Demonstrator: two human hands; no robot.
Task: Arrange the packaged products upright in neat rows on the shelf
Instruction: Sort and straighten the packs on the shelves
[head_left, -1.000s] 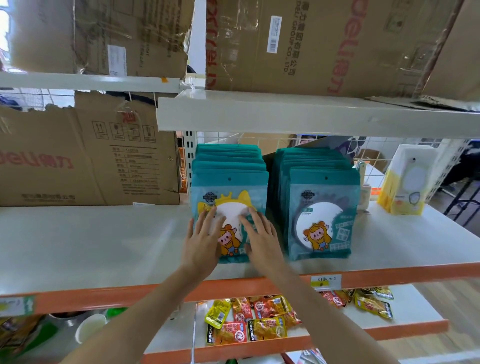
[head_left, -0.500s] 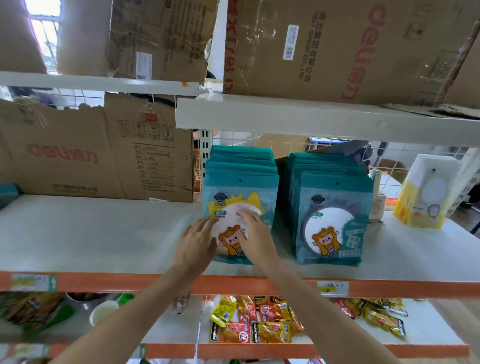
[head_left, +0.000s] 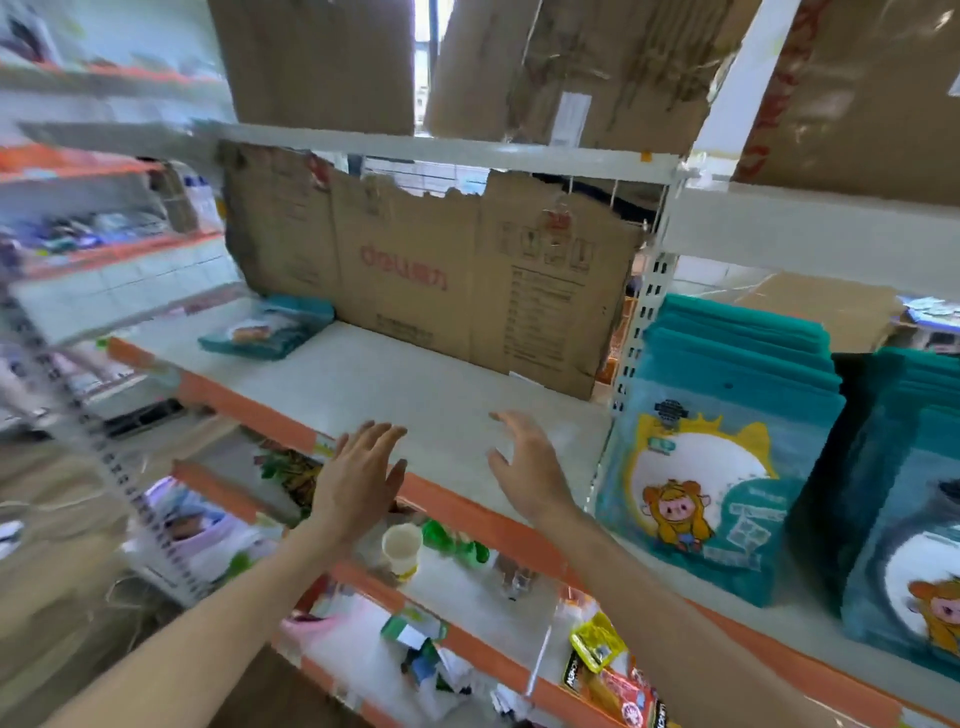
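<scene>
Teal packs (head_left: 717, 447) upright, right row (head_left: 914, 519) cut off

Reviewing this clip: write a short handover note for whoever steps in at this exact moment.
Left hand: open, holding nothing, over the shelf's front edge.
Right hand: open, holding nothing, above the bare shelf top.
Done: two upright rows of teal packs stand at the right, the nearer row and a second row partly out of frame.
Left: a small pile of teal packs lies flat at the far left of the shelf, beside the cardboard box. It probably needs fetching and standing upright next to the rows.
</scene>
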